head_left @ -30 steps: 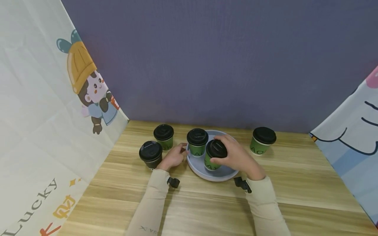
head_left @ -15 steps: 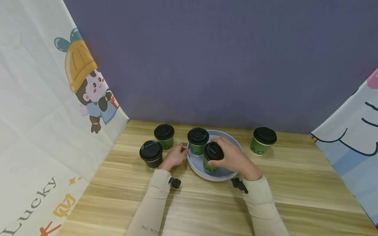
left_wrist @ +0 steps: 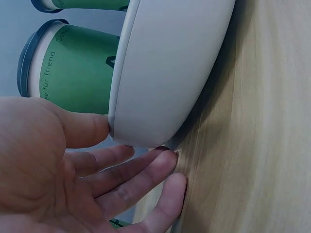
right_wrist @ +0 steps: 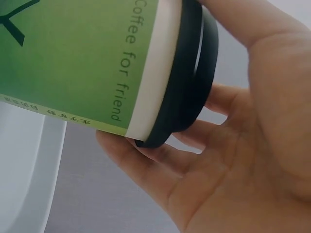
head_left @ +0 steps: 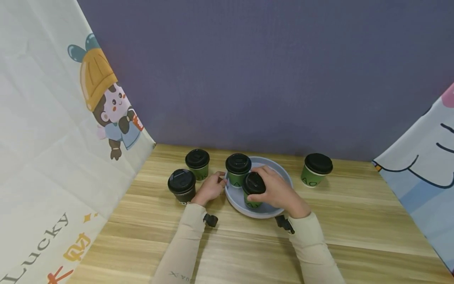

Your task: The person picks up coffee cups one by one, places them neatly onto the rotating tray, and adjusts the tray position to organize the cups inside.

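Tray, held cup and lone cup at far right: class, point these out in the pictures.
Tray [head_left: 235, 195]: head view, on its bare floor, towards the left side.
Held cup [right_wrist: 99, 63]: right wrist view, on its green side.
Lone cup [head_left: 317, 167]: head view, on its black lid.

The tapering paper cup [right_wrist: 97, 63] in my right fingers [right_wrist: 146, 170] is green with dark lettering, white just under its black lid [right_wrist: 192, 73]. Three more paper cups [head_left: 313, 177] repeat that green and black; a near-black cup [head_left: 182, 189] bears pale lettering. The round, shallow tray [head_left: 233, 197] is pale blue-grey, the wooden tabletop [head_left: 354, 225] streaked tan and brown. My long sleeves [head_left: 179, 244] are cream. The backdrop [head_left: 248, 79] is plain slate-purple; a white cloth sheet [head_left: 42, 130] shows a cartoon figure [head_left: 95, 77] in a mustard hat.
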A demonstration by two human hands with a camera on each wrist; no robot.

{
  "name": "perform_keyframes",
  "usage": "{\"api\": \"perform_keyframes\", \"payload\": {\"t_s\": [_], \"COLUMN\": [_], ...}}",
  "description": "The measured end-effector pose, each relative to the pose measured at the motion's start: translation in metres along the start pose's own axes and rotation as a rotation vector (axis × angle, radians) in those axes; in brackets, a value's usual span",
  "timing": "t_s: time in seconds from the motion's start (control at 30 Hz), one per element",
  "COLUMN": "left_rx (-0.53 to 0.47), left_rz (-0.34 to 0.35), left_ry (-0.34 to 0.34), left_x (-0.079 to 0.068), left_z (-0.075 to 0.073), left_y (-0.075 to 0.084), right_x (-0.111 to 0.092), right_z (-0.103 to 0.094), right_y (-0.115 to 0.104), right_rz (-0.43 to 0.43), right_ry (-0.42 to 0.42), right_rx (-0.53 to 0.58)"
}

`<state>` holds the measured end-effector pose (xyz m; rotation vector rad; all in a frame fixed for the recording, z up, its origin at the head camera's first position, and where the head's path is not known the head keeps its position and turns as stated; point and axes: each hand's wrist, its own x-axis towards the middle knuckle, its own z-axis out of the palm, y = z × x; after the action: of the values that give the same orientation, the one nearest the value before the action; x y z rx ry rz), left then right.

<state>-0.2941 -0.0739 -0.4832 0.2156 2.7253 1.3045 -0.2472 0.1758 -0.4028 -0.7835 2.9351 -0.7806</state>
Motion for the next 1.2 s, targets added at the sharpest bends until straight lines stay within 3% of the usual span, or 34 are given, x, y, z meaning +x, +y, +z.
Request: {"api": "perform_keyframes", "payload": {"t_s": [0.73,1.0,1.2], "left_rx": [0.022,0.027,0.010], "left_rz": [0.012,0.003,-0.001], "left_ry": [0.034,0.076,0.032], "left_x": [-0.0001,0.0015,0.0024], "left_z": [0.0014,0.0046,0.0034], "left_y": [-0.0009,-0.0019,-0.0033], "right_x": [0.0006,-0.0001,-0.0005], "right_z": [0.0051,0.0061,0.0048], "right_y": [-0.0078,-0.0081,-0.0019], "right_rz": [0.030,0.032,0.019], "right_ry": [0.034,0.043,0.031], "right_rx": [-0.025,-0.043,-0.009]}}
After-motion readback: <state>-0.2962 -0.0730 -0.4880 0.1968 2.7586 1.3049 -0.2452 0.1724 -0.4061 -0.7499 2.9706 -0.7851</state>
